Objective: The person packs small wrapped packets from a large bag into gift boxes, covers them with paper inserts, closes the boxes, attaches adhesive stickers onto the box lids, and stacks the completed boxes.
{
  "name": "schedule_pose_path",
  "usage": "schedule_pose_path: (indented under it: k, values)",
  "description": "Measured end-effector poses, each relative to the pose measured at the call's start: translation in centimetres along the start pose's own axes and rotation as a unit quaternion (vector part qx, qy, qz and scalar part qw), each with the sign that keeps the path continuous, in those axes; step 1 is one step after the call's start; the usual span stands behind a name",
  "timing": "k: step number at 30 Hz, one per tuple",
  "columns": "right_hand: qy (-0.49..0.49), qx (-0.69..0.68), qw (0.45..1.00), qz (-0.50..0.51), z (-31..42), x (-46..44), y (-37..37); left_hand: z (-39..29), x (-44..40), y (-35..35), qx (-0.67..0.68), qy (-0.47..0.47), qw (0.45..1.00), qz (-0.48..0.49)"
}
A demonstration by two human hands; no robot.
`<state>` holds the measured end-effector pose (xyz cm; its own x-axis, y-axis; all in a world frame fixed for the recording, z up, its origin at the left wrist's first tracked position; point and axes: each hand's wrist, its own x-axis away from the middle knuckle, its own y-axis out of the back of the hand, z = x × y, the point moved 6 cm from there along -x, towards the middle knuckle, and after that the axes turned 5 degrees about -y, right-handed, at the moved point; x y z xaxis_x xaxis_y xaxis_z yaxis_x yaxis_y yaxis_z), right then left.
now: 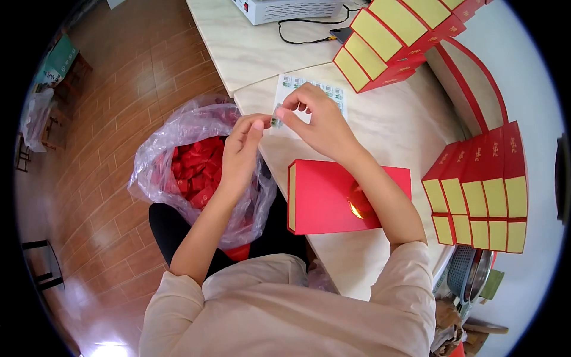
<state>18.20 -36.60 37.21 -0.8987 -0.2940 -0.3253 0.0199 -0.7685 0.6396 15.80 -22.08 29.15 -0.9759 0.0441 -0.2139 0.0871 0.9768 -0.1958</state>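
My right hand [318, 119] pinches a small printed sticker [276, 120] between thumb and index finger, above the table's left edge. From the other side, my left hand [242, 146] meets it with thumb and index fingertip closed at its left border. Partly under my right hand lies a white sheet of stickers [334, 94], printed in rows with small square codes. Below my right forearm a red box [321, 196] lies flat, its cream side facing left and a shiny gold emblem on top, partly covered by the arm.
A clear plastic bag [148, 154] of small red packets [199, 172] sits by my legs, left of the table [256, 59]. Red-and-cream boxes are stacked at the back [383, 35] and right [476, 178]. A white machine [291, 11] with a black cable [285, 38] stands behind.
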Motion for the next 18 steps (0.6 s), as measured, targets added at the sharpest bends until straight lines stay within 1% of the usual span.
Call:
schedule_pose_path:
  k: [1, 2, 3, 4, 6, 8, 10, 12, 13, 15, 16, 17, 18]
  values:
    - [-0.002, -0.001, 1.000, 0.004, 1.1, 0.1, 0.3, -0.7, 0.5, 0.2, 0.008, 0.021, 1.000, 0.000]
    - [-0.030, 0.000, 0.999, 0.022, 2.1, 0.2, 0.6, -0.8, 1.1, 0.4, 0.009, 0.024, 1.000, -0.003]
    - [-0.059, 0.002, 0.997, 0.041, 2.7, 0.4, 0.7, -0.9, 1.6, 0.3, 0.010, 0.016, 1.000, 0.016]
    - [-0.059, 0.001, 0.997, 0.045, 3.1, 0.8, 0.7, -1.2, 2.0, 0.2, 0.010, 0.007, 0.999, 0.034]
    - [-0.084, -0.017, 0.993, 0.078, 3.5, 1.7, 0.3, -1.8, 2.8, 0.0, 0.034, 0.020, 0.998, 0.039]
    - [-0.107, -0.031, 0.990, 0.082, 4.1, 2.7, 0.7, -2.1, 3.3, -0.4, -0.017, -0.013, 0.996, 0.082]
    - [-0.136, -0.044, 0.986, 0.083, 3.9, 4.2, 1.0, -2.2, 3.8, -0.6, 0.000, -0.010, 0.997, 0.077]
    - [-0.180, -0.073, 0.979, 0.057, 3.0, 5.9, 1.7, -2.7, 4.0, -1.3, -0.060, -0.014, 0.991, 0.123]
    - [-0.189, -0.072, 0.978, 0.050, 2.8, 6.7, 1.9, -2.8, 3.9, -1.6, -0.056, -0.009, 0.991, 0.125]
    - [-0.212, -0.082, 0.973, 0.031, 2.0, 8.4, 2.1, -3.2, 3.8, -2.5, -0.059, -0.040, 0.988, 0.139]
    - [-0.228, -0.094, 0.969, 0.012, 1.4, 9.1, 2.4, -3.2, 3.7, -2.8, -0.056, -0.033, 0.988, 0.144]
    - [-0.237, -0.094, 0.967, 0.010, 1.1, 9.6, 2.5, -3.5, 3.4, -2.9, -0.076, -0.050, 0.986, 0.143]
    - [-0.278, -0.153, 0.948, -0.008, 0.3, 10.3, 2.7, -3.4, 3.2, -3.0, -0.096, -0.066, 0.983, 0.143]
